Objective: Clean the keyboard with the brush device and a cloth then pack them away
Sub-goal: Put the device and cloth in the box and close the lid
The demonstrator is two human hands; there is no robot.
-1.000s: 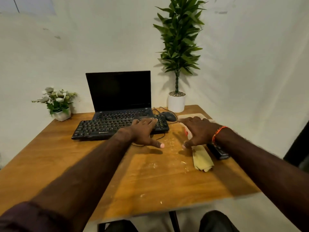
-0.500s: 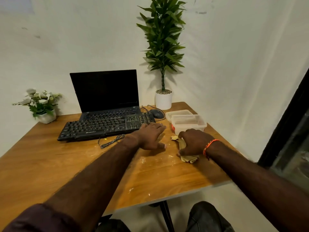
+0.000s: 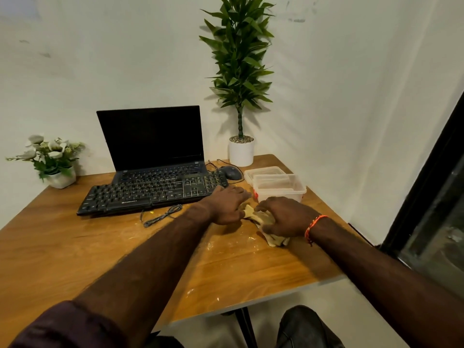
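Right now the right hand (image 3: 283,217) lies curled over the yellow cloth (image 3: 275,239), fingers bunching its folds, near the right edge of the tabletop (image 3: 75,247). The left hand (image 3: 227,205) is just beside it, fingers bent down at the cloth's near corner; whether it actually pinches the fabric I cannot tell. Beyond both hands a clear plastic container (image 3: 278,188) stands by the far right corner, its lid (image 3: 263,171) behind it. The keyboard (image 3: 150,194) lies left of them, toward the back edge. No brush device shows; it may sit under the cloth. I judge the cloth is being gathered up, either to wipe or to pack. Next comes a firm grip and a lift.
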